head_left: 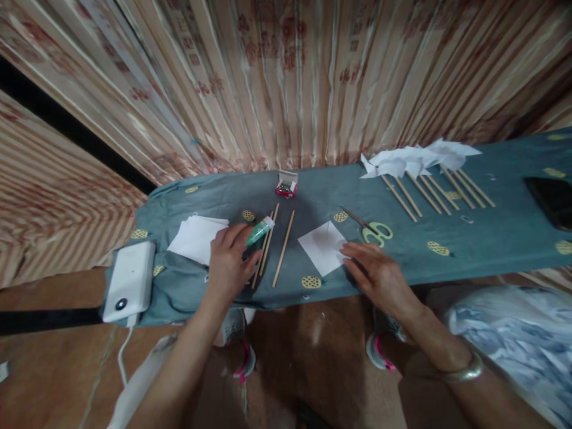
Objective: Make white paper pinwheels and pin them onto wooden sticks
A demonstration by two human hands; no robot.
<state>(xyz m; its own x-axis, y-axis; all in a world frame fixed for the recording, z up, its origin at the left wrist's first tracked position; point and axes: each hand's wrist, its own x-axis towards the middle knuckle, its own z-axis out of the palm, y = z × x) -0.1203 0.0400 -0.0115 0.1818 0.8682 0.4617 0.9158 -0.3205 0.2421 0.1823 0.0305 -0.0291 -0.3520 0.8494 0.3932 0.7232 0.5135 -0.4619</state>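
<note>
My left hand (229,253) is wrapped round a green glue tube (259,232) with a pale end, held tilted over the wooden sticks. Three thin sticks lie beneath and beside it, the rightmost stick (283,249) apart from the others. A square sheet of white paper (322,247) lies turned cornerwise in front of me. At its right corner rest the fingertips of my right hand (378,271), fingers stretched out and thumb apart. Just beyond that hand are scissors (378,232) with yellow-green handles. Left of my left hand sits a stack of white paper (196,238).
A small open red box (286,186) of metal pieces stands at the back. Several white paper pinwheels (415,161) on sticks lie to the right, near a dark phone-like object (552,199). A white power bank (129,280) with a cable sits at the table's left end.
</note>
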